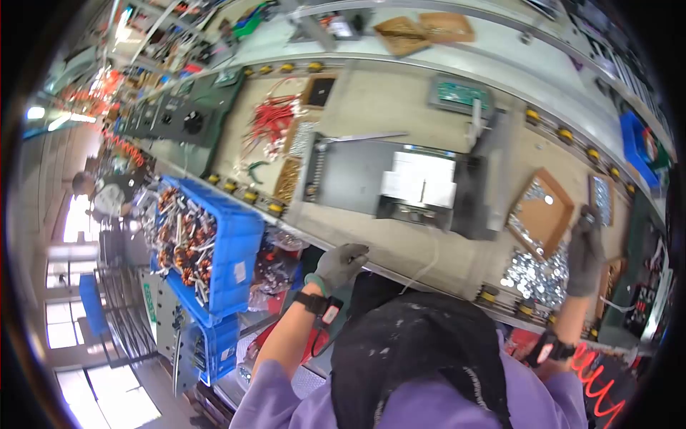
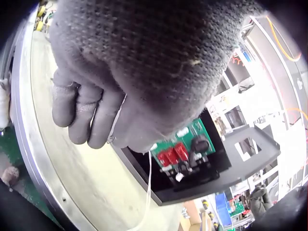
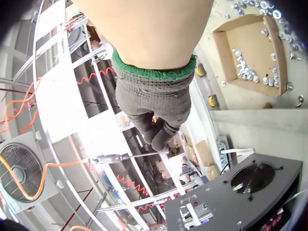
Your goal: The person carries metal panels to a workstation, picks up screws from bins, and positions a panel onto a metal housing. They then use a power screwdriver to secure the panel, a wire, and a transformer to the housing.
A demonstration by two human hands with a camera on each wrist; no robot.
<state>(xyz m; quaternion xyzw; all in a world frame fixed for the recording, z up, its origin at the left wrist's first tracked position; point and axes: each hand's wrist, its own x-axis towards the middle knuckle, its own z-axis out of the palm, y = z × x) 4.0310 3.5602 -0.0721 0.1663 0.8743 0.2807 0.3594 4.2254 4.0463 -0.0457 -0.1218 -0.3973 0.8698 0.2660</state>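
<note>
In the head view, the gloved left hand (image 1: 341, 268) is at the bench's near edge, below the black housing (image 1: 350, 175). Its fingers bend loosely together in the left wrist view, where the hand (image 2: 139, 72) covers part of a green circuit board (image 2: 199, 132) inside the housing. A white cable (image 2: 148, 192) runs beside the fingertips; no grip on it shows. The gloved right hand (image 1: 586, 257) is over the right side of the bench, beside a cardboard tray (image 1: 547, 214) and loose metal pieces (image 1: 532, 275). Its fingers (image 3: 156, 137) bunch together in the right wrist view; what lies between them is hidden.
Blue crates (image 1: 239, 250) of wired coils stand left of the bench. Red wires (image 1: 271, 118) and small-parts trays (image 1: 288, 179) lie left of the housing. Another circuit board (image 1: 461, 94) is at the back. A fan housing (image 3: 231, 192) shows in the right wrist view.
</note>
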